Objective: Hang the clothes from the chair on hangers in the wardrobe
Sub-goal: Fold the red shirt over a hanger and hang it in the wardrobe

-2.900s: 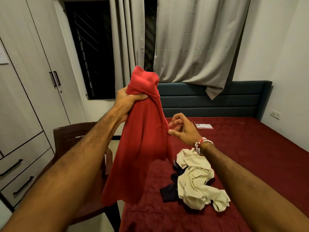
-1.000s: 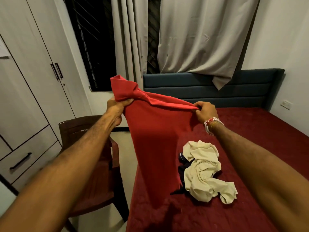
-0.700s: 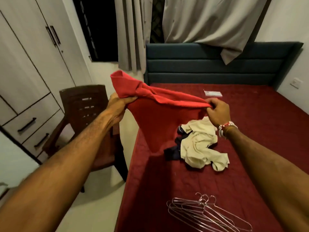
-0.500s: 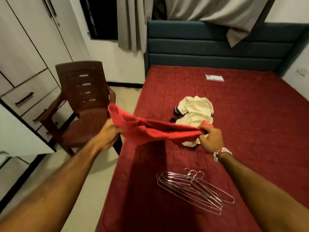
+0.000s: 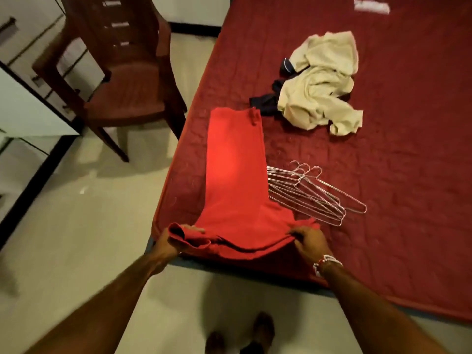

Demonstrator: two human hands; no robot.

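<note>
A red garment (image 5: 235,175) lies stretched flat on the near left corner of the bed (image 5: 396,175). My left hand (image 5: 169,241) grips its near left edge at the bed corner. My right hand (image 5: 310,240) grips its near right edge. Several wire hangers (image 5: 311,194) lie in a stack just right of the garment, partly under its edge. Further up the bed lies a crumpled cream garment (image 5: 321,85) on top of a dark one (image 5: 265,100). The brown chair (image 5: 120,77) stands left of the bed, its seat bare.
The wardrobe's drawers (image 5: 15,31) and an open white door edge (image 5: 30,111) are at the far left. A small white packet (image 5: 371,6) lies at the top of the bed. My feet (image 5: 240,335) stand on the pale tiled floor.
Both hands have lowered the red garment from mid-air onto the bed, spreading it flat beside the hangers. My view has tilted downward.
</note>
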